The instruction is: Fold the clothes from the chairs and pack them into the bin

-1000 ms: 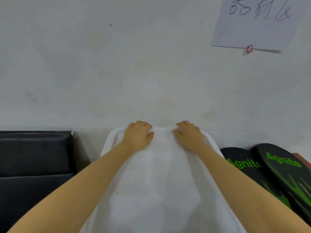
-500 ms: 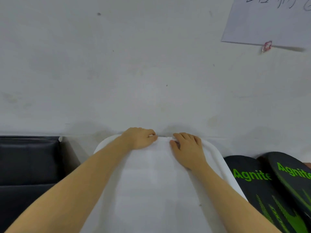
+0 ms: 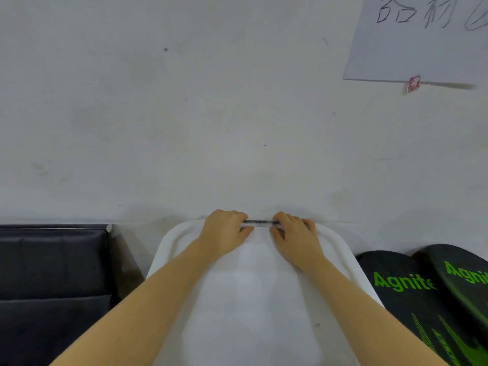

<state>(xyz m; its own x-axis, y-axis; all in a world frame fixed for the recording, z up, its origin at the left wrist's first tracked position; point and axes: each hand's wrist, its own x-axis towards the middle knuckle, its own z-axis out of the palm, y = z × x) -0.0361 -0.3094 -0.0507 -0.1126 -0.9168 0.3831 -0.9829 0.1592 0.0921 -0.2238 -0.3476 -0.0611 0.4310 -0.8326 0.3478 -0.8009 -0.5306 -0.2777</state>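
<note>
A white bin [image 3: 250, 299] with rounded corners and a smooth, slightly translucent top stands right in front of me against the wall. My left hand [image 3: 224, 233] and my right hand [image 3: 295, 236] rest side by side on its far edge, fingers curled over the rim. Between the two hands a thin dark strip [image 3: 260, 222] shows along that far edge. My forearms lie over the white top. No clothes are visible; what is inside the bin is hidden.
A black padded chair [image 3: 52, 273] stands close on the left. On the right, two black items with green "Agnite" lettering [image 3: 412, 299] lean beside the bin. A grey-white wall [image 3: 211, 114] rises directly behind, with a handwritten paper sign [image 3: 422, 35] at upper right.
Both hands have slid to the far edge and curled their fingers over it. The edge has lifted slightly, baring a dark strip between them. The camera view shifted a little.
</note>
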